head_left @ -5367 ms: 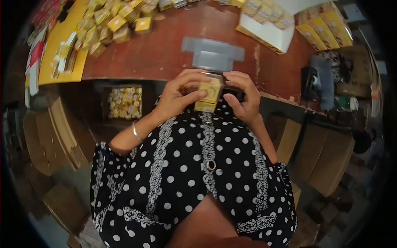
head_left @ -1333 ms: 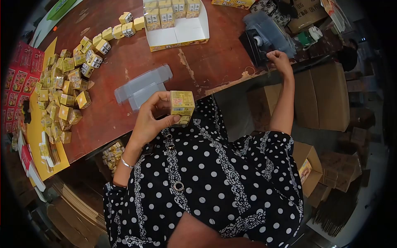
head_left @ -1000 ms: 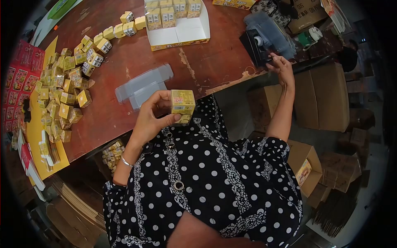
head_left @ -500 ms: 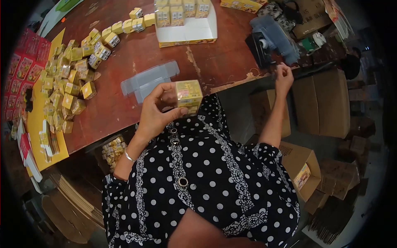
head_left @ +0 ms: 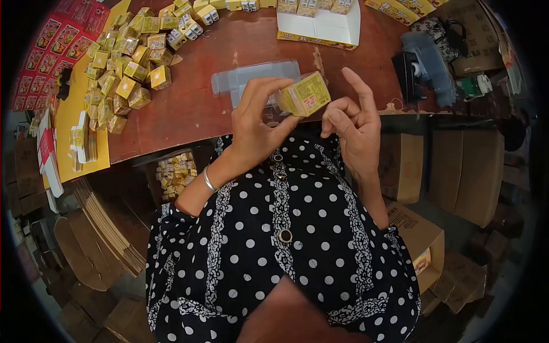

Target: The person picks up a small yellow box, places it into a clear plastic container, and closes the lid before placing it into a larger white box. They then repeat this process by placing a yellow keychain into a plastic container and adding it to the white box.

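In my left hand (head_left: 251, 123) is a small yellow printed box (head_left: 311, 94), tilted, gripped between thumb and fingers over the table's front edge. Something shiny and clear shows at its left end, partly covered by my fingers. My right hand (head_left: 359, 126) is just right of the box and apart from it. Its index finger points up, while the thumb presses against the other curled fingers; whatever may be between them is too small to make out. Behind my left hand a flat clear plastic piece (head_left: 223, 83) lies on the red-brown table (head_left: 189, 111).
Many small yellow boxes (head_left: 126, 87) are heaped at the left on a yellow sheet (head_left: 100, 153). A white open tray (head_left: 337, 26) with upright boxes stands at the back. Dark and clear plastic items (head_left: 429, 63) lie right. Cartons (head_left: 466, 171) stand below.
My right hand has come from the table's right edge to beside the box, its index finger now raised. The box has turned in my left hand. The view has shifted.
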